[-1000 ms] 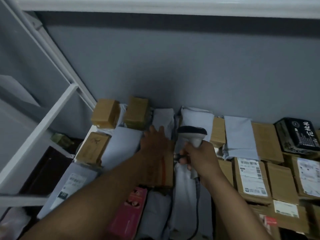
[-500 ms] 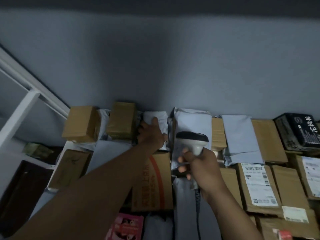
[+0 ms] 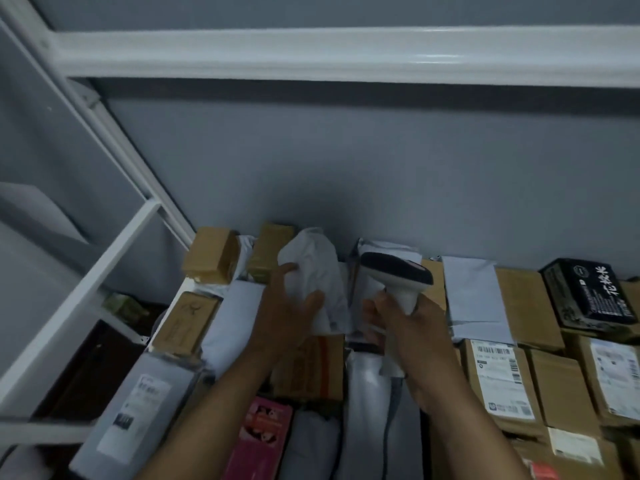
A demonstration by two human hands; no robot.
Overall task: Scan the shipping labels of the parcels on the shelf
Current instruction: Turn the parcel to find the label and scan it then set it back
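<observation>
On the shelf [image 3: 180, 299], left hand [image 3: 287, 313] grips a white poly parcel [image 3: 318, 282], long axis running toward the wall; right hand [image 3: 405, 323] wraps the scanner [image 3: 394, 275], head pointing left at it; the black box [image 3: 588, 292] has white Chinese lettering I can't read; barcode label [image 3: 497, 362] on a nearby carton [image 3: 502, 382].

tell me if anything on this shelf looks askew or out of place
One thing: the white poly mailer in the back row is lifted and tilted, gripped by the left hand, while the neighbouring parcels lie flat. The right hand holds the barcode scanner beside it. Nothing looks spilled or damaged.
</observation>
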